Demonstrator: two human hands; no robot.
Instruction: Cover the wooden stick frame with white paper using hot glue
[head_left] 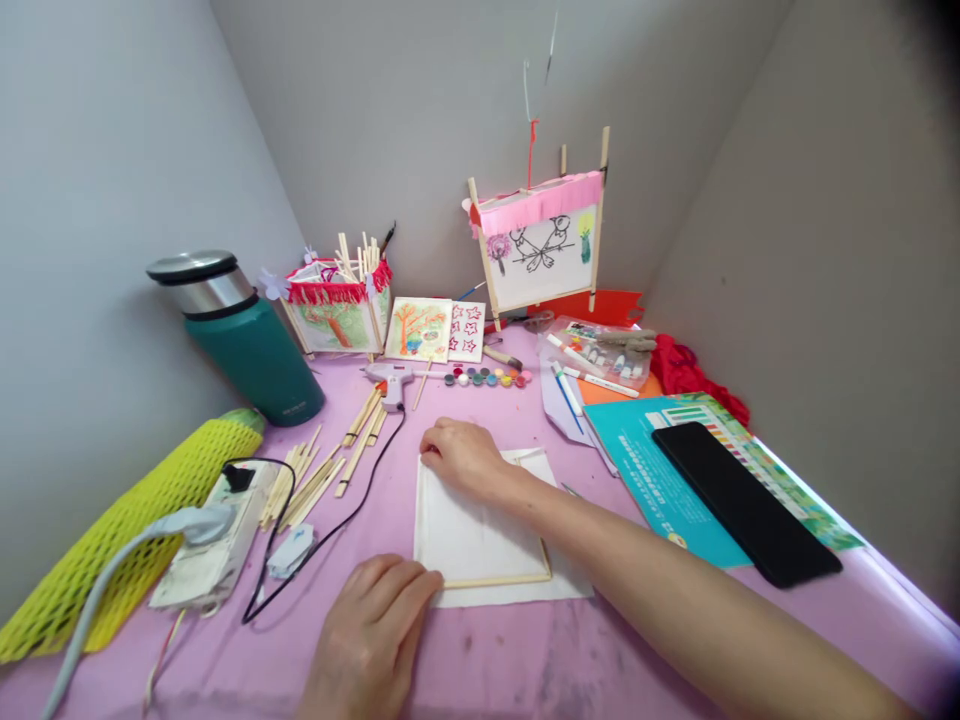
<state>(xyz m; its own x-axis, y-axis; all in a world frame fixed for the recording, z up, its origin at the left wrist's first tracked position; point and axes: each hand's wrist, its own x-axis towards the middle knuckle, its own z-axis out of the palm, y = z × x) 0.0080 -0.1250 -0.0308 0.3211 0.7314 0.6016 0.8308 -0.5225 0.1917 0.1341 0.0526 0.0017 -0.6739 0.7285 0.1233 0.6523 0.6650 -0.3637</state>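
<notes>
A square frame of thin wooden sticks (495, 579) lies on a sheet of white paper (472, 540). Along its right and top the paper extends past the sticks; at the left the paper edge runs close along the frame. My right hand (465, 455) reaches across to the far left corner, fingers bent and pressed together on the paper edge; its fingertips are partly hidden. At the near left corner, my left hand (375, 625) has its fingers closed together, touching the frame and paper.
Left are a teal bottle (255, 355), a power strip (225, 535), loose wooden sticks (304, 490) and a glue gun (392, 380) with a looping black cord. Paint pots (487, 378) stand behind. Right are a blue booklet (652, 490) and a black phone (742, 500). A decorated lantern (540, 240) hangs above.
</notes>
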